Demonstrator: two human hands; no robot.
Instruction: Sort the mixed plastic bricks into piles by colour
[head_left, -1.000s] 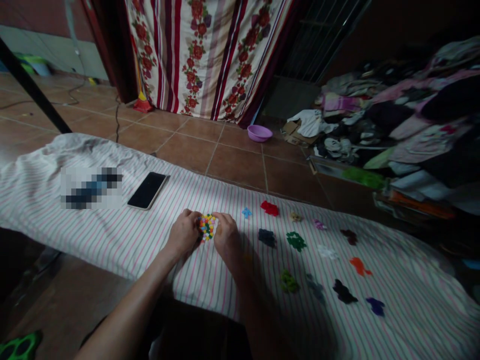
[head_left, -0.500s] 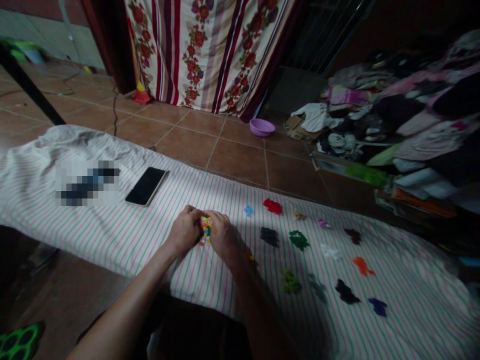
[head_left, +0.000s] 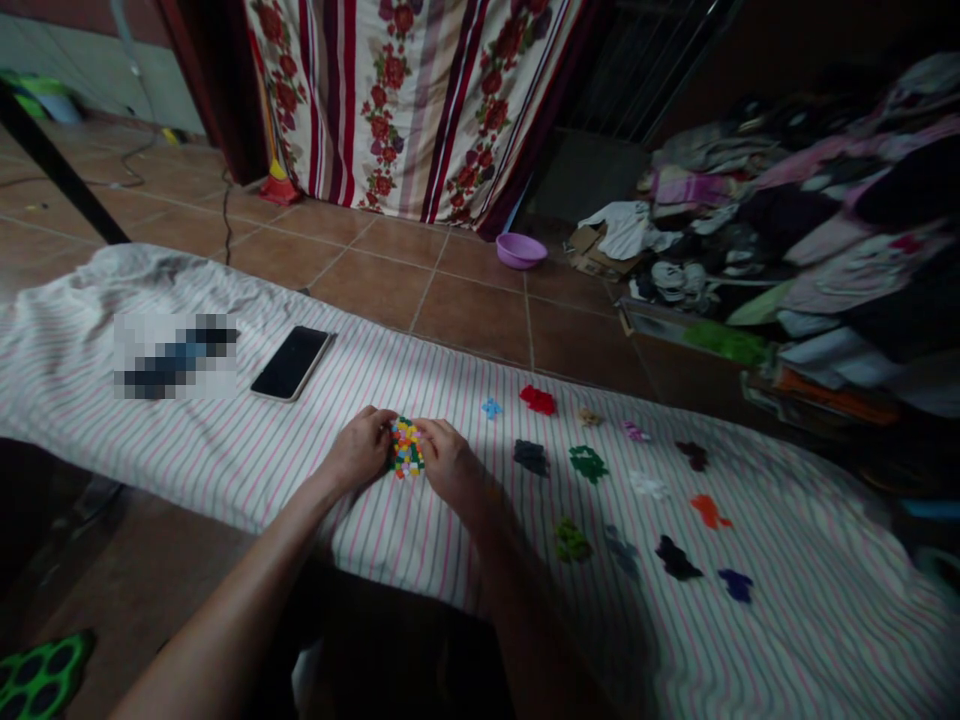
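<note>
A mixed cluster of small coloured pieces (head_left: 406,448), mostly yellow, green, orange, pink and white, sits between my two hands. My left hand (head_left: 361,448) curls its fingers against the left side of the cluster. On the opposite side, the thumb and fingers of my right hand (head_left: 452,465) close in on its edge. Whether the cluster rests on the cloth or is lifted a little, I cannot tell. Right of my hands lie single-colour piles, among them a red pile (head_left: 538,400), a dark grey pile (head_left: 531,457) and a dark green pile (head_left: 589,464).
The striped cloth (head_left: 300,470) bears a phone (head_left: 291,363) and a blurred-out dark object (head_left: 176,360) on the left. Farther right are an orange pile (head_left: 709,511) and a black pile (head_left: 677,558). Beyond its edge, a purple basin (head_left: 521,251) stands on the floor near heaped clothes (head_left: 810,215).
The cluster shows wider between my hands, with more of its pieces visible. My hands are slightly farther apart. The whole view has shifted a little.
</note>
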